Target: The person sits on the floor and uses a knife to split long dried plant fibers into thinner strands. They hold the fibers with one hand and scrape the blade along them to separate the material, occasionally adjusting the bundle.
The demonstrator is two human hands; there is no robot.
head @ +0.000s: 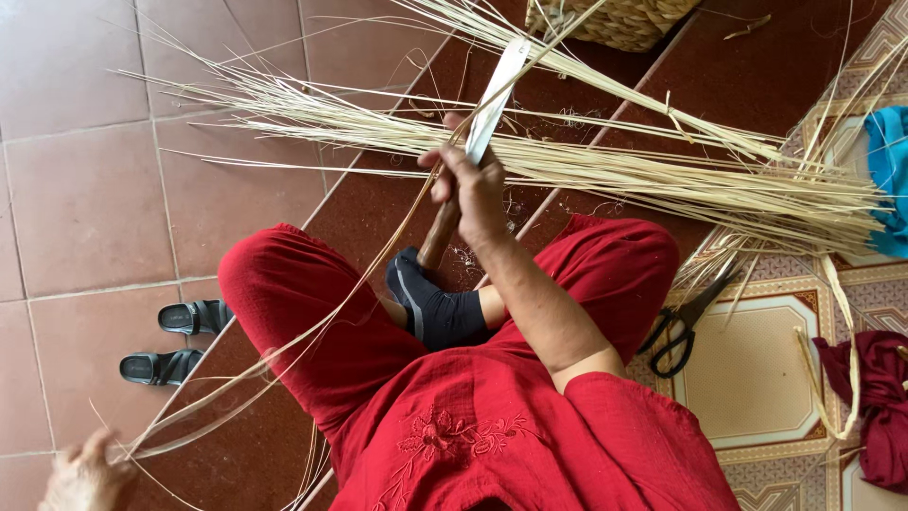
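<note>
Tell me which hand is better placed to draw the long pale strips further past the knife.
Left, probably. The left hand sits at the near ends of the strips, seemingly gripping them. The right hand is closed on the handle of the knife.

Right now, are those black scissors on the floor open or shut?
Cannot tell for sure: the scissors lie flat on the patterned mat, handles slightly apart, but pale strips hide the blades.
</note>
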